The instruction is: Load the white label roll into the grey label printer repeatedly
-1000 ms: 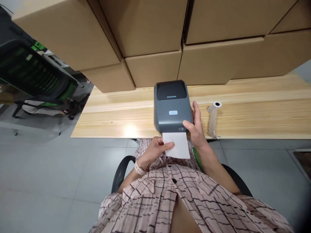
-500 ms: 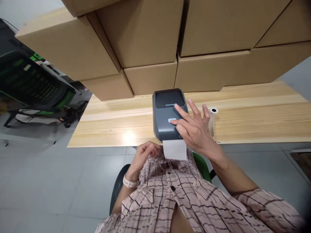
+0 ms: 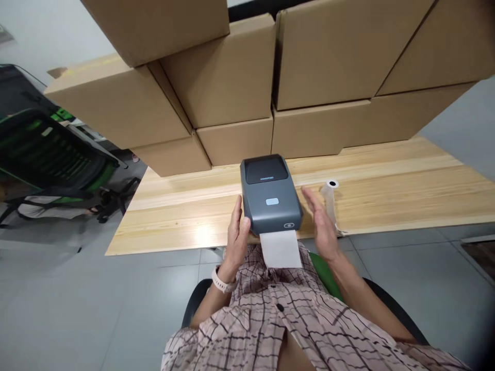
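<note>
A dark grey label printer [image 3: 266, 211] stands near the front edge of the wooden table, its light blue button on top uncovered. From its front slot a white paper label strip [image 3: 281, 251] hangs over the table edge. My left hand [image 3: 236, 237] is upright against or close beside the printer's left side, fingers stretched out. On the other side my right hand [image 3: 323, 226] is held open, a small gap between it and the printer. Just right of that hand lies a paper roll [image 3: 331, 184] with a black core and a loose tail.
Several cardboard boxes [image 3: 232, 141] are stacked along the back of the wooden table [image 3: 406, 190]. A black mesh office chair [image 3: 46, 154] stands at the left, with a person's leg partly visible beyond it. I sit on a chair with a green seat [image 3: 327, 278].
My right hand has left the printer's button and moved to its right side. My left hand has come up from my lap to the printer's left side, fingers straightened. The view has tilted upward.
</note>
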The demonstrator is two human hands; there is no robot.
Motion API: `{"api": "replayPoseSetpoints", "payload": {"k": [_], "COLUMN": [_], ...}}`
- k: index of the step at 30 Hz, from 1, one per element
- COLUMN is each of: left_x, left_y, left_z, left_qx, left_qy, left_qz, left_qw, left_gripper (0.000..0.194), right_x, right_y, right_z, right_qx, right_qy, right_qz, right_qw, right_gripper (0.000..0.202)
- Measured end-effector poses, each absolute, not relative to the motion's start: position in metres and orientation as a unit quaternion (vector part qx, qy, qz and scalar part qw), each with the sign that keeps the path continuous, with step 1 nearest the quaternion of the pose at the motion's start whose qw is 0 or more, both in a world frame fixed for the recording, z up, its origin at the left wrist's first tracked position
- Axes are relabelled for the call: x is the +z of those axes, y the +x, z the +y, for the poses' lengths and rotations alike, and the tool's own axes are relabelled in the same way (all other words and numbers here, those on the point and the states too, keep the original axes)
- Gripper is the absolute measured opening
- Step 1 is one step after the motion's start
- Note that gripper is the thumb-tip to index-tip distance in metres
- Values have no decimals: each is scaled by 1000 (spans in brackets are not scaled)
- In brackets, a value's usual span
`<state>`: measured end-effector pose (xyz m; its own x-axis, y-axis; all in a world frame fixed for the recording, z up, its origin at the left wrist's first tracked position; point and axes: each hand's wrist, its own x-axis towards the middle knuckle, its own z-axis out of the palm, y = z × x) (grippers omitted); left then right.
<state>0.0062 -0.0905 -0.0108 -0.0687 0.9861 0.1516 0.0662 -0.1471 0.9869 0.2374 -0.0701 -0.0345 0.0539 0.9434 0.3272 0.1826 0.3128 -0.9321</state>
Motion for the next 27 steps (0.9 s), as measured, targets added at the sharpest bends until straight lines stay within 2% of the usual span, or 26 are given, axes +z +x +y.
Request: {"api": "replayPoseSetpoints", "payload": {"k": [4,8,14,17,21,27], "left_x": [-31,-37,-9,14,40,22], "left_y": [13,6,-5,-5,-7,-11], "left_z": [-93,-89,-56,-30,5,20], "left_qx": [535,521,581,624,629,555], "left_qy": [558,574,596,580,565,547], "left_qz": [511,528,470,428,423,488], "left_qw": [376,348,292,302,326,394], "left_gripper": [79,77,76,73,78,91], "right_x": [-47,-38,34,80,120,139], "right_y": [230,235,245,237,224,217], "right_z": [-76,-73,-52,-20,31,109], "right_qx": [342,319,247,200,187,147], "right_qy": [-484,-463,-376,-337,-366,-370], "right_qz": [-618,-642,-732,-772,-770,-776], "right_qw": [517,521,511,501,488,489], "right_gripper": [66,62,74,78,94,89]}}
